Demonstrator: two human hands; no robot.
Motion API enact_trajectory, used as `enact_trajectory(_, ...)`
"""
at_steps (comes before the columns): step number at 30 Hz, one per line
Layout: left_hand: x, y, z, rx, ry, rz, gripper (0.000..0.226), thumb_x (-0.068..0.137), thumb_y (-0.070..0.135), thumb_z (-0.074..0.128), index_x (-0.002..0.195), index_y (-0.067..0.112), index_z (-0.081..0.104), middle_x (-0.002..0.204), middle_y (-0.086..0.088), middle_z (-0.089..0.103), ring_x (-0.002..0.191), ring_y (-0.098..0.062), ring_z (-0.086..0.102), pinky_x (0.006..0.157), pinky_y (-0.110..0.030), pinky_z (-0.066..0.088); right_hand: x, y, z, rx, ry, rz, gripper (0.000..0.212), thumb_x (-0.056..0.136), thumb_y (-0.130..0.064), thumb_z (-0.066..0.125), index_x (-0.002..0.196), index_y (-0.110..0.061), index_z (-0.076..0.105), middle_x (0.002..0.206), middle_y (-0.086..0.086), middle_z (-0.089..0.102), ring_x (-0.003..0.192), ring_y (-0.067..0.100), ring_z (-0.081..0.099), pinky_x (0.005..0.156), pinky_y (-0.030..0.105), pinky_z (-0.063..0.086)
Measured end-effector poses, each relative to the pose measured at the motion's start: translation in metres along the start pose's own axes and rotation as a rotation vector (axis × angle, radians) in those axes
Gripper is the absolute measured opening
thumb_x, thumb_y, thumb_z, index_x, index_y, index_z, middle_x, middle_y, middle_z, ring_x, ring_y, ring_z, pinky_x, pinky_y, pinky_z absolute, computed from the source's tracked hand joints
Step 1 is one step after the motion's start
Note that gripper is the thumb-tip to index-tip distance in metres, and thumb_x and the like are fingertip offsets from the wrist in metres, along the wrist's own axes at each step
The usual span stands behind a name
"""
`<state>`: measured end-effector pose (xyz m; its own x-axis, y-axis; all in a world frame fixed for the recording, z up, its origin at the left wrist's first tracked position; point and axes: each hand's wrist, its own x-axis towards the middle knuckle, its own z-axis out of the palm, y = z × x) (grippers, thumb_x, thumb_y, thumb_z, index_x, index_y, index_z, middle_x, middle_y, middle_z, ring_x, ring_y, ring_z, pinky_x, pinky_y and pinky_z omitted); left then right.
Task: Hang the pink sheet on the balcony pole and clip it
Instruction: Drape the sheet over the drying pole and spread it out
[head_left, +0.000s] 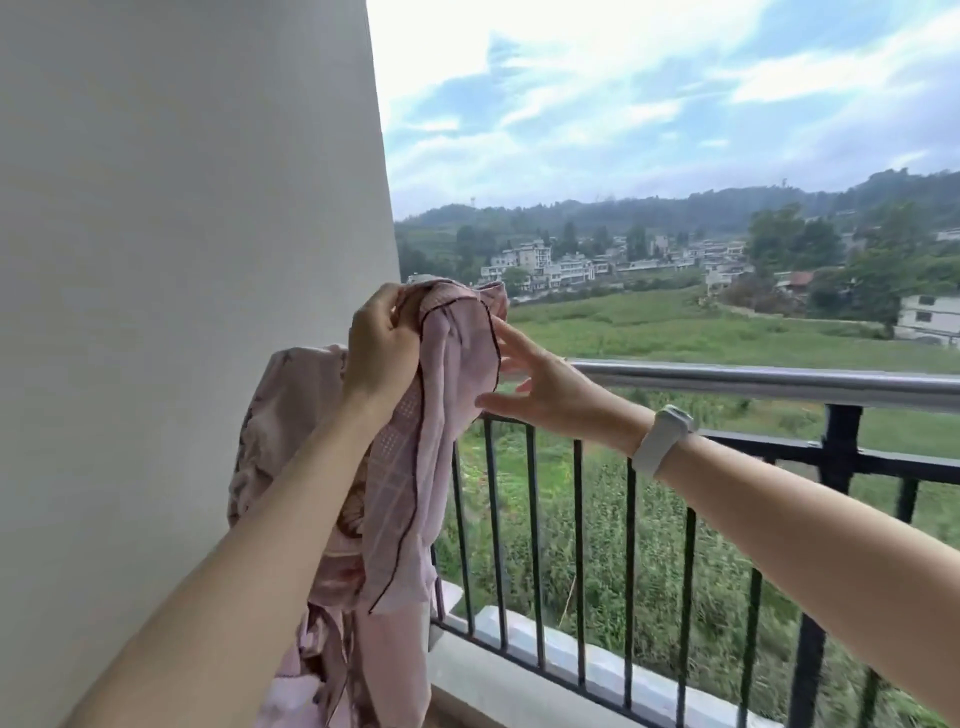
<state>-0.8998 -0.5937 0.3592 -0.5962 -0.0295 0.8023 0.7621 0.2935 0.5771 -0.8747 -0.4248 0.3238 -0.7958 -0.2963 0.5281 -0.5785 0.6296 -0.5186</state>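
a: where's the sheet (447, 395) now?

b: bunched at the left end of the pole (779, 382), right by the wall (182, 260). most of it hangs in folds down toward the floor, in front of the railing (582, 519). one edge, the one with dark piping, is lifted above pole height.

a: who's lifting it?

b: the left hand (382, 345). it's clenched on the top of the fabric, fingers curled in, the cloth gathered in the fist. the forearm slants up from the lower left, wrist bent a little so the fist sits over the bundle.

a: why hold it so high?

b: my guess is to find the hem and get some slack, so the cloth can be drawn along the pole instead of sitting in a lump.

a: and the right hand (535, 387)?

b: released, holding nothing. fingers spread and pointing left, tips just touching or nearly touching the piped edge; i can't tell which. it sits in front of the pole, arm stretched in from the right, a white watch (662, 439) on the wrist.

a: so it's about to take the edge?

b: looks that way to me: pinch the hem and pull it rightward while the left hand anchors the corner.

a: any clips?

b: none in view. the sheet isn't spread yet, so i'd say clipping is still some way off. and loose cloth beside an open drop could slip off if the left hand lets go too soon.
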Motion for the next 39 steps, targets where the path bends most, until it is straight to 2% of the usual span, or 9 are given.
enact_trajectory(2, 0.024, 0.015, 0.005, -0.017, -0.032, 0.042, 0.02, 0.092, 0.011, 0.044, 0.084, 0.019, 0.059, 0.08, 0.003, 0.061, 0.071, -0.004, 0.053, 0.057, -0.007, 0.041, 0.019, -0.006, -0.009, -0.197, 0.275, -0.065, 0.037, 0.085, -0.032, 0.058, 0.114, -0.01, 0.055, 0.099, 0.009, 0.066, 0.084, 0.021, 0.061, 0.079, 0.041, 0.052)
enact_trajectory(4, 0.049, 0.026, 0.008, -0.001, -0.03, 0.062, 0.018, 0.093, 0.013, 0.042, 0.089, 0.016, 0.06, 0.088, 0.0, 0.062, 0.08, -0.013, 0.056, 0.063, -0.012, 0.043, 0.041, -0.008, -0.027, -0.214, 0.414, -0.089, 0.032, 0.091, -0.024, 0.048, 0.082, 0.004, 0.06, 0.069, 0.015, 0.063, 0.061, 0.027, 0.059, 0.066, 0.047, 0.05)
enact_trajectory(7, 0.087, 0.036, 0.005, 0.104, -0.008, 0.024, 0.025, 0.097, 0.029, 0.036, 0.087, 0.012, 0.051, 0.086, -0.004, 0.057, 0.089, -0.03, 0.056, 0.062, -0.027, 0.037, 0.073, -0.004, -0.075, -0.172, 0.46, -0.049, 0.028, 0.094, -0.012, 0.042, 0.073, -0.001, 0.057, 0.049, 0.0, 0.051, 0.035, 0.007, 0.051, 0.043, 0.028, 0.046)
enact_trajectory(9, 0.106, 0.036, 0.002, 0.315, -0.061, 0.1, 0.04, 0.091, 0.054, 0.033, 0.096, 0.017, 0.046, 0.086, 0.002, 0.055, 0.078, -0.026, 0.054, 0.057, -0.027, 0.034, 0.098, 0.003, -0.107, -0.006, 0.476, 0.031, 0.017, 0.092, -0.003, 0.043, 0.081, -0.005, 0.056, 0.058, 0.002, 0.058, 0.037, 0.003, 0.057, 0.041, 0.018, 0.048)
enact_trajectory(11, 0.12, 0.033, 0.004, 0.76, -0.142, 0.274, 0.066, 0.072, 0.079, 0.035, 0.108, 0.024, 0.039, 0.081, 0.006, 0.054, 0.066, -0.021, 0.051, 0.058, -0.027, 0.034, 0.128, 0.012, -0.13, 0.247, 0.463, 0.142, 0.013, 0.087, 0.003, 0.048, 0.078, -0.004, 0.054, 0.073, 0.01, 0.064, 0.06, 0.015, 0.068, 0.062, 0.025, 0.057)
enact_trajectory(15, 0.153, 0.018, 0.017, 1.141, -0.118, 0.4, 0.065, 0.073, 0.067, 0.054, 0.116, 0.023, 0.03, 0.105, -0.007, 0.061, 0.08, -0.031, 0.061, 0.063, -0.033, 0.041, 0.184, 0.027, -0.15, 0.524, 0.512, 0.145, 0.016, 0.083, 0.009, 0.05, 0.076, -0.005, 0.055, 0.076, 0.013, 0.065, 0.071, 0.024, 0.068, 0.063, 0.031, 0.059)
enact_trajectory(24, 0.205, -0.005, 0.046, 1.083, 0.141, 0.283, 0.044, 0.089, 0.013, 0.052, 0.129, 0.02, 0.034, 0.117, -0.011, 0.045, 0.08, -0.031, 0.06, 0.057, -0.032, 0.038, 0.256, 0.075, -0.181, 0.466, 0.651, 0.08, 0.016, 0.074, 0.007, 0.061, 0.077, -0.008, 0.056, 0.089, 0.018, 0.065, 0.088, 0.03, 0.065, 0.082, 0.044, 0.054)
enact_trajectory(32, 0.176, 0.004, 0.087, 1.078, 0.129, 0.264, 0.039, 0.094, 0.01, 0.038, 0.131, 0.02, 0.043, 0.111, -0.015, 0.055, 0.087, -0.036, 0.06, 0.063, -0.033, 0.036, 0.217, 0.118, -0.207, 0.451, 0.57, 0.144, 0.014, 0.079, 0.009, 0.056, 0.074, -0.004, 0.055, 0.087, 0.021, 0.066, 0.082, 0.033, 0.067, 0.068, 0.039, 0.059)
enact_trajectory(39, 0.129, 0.063, 0.124, 0.606, 0.033, 0.146, 0.029, 0.095, 0.014, 0.04, 0.123, 0.017, 0.049, 0.104, -0.016, 0.067, 0.086, -0.032, 0.062, 0.065, -0.033, 0.046, 0.165, 0.121, -0.247, 0.501, 0.577, 0.145, 0.016, 0.082, 0.008, 0.05, 0.073, -0.004, 0.055, 0.076, 0.017, 0.066, 0.075, 0.033, 0.068, 0.073, 0.04, 0.057)
